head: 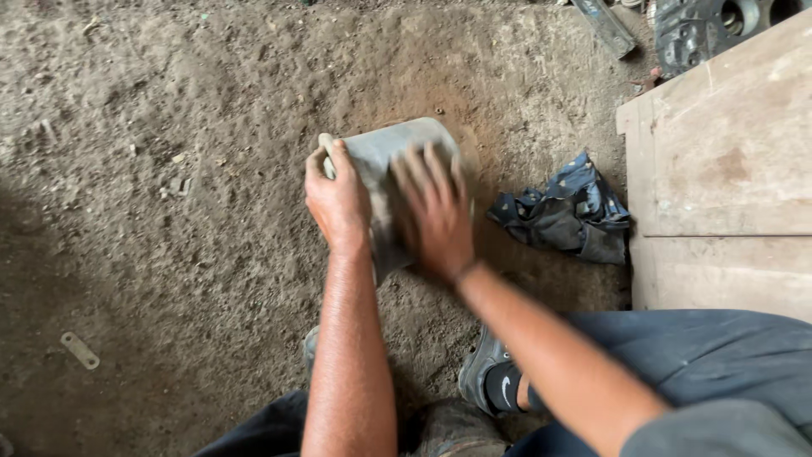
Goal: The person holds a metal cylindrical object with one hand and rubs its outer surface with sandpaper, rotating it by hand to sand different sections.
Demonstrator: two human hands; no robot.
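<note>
A grey, dusty cylinder-shaped metal part (404, 145) lies on the dirt ground in front of me. My left hand (337, 200) grips its near left rim, thumb over the edge. My right hand (435, 211) lies flat on top of the part with fingers spread; it is blurred by motion. I cannot tell whether anything is under that palm.
A crumpled dark blue rag (565, 211) lies on the dirt to the right. A wooden platform (727, 161) fills the right side, with dark metal parts (706, 25) behind it. A small flat metal piece (79, 349) lies at lower left. My shoe (486, 368) and knees are below.
</note>
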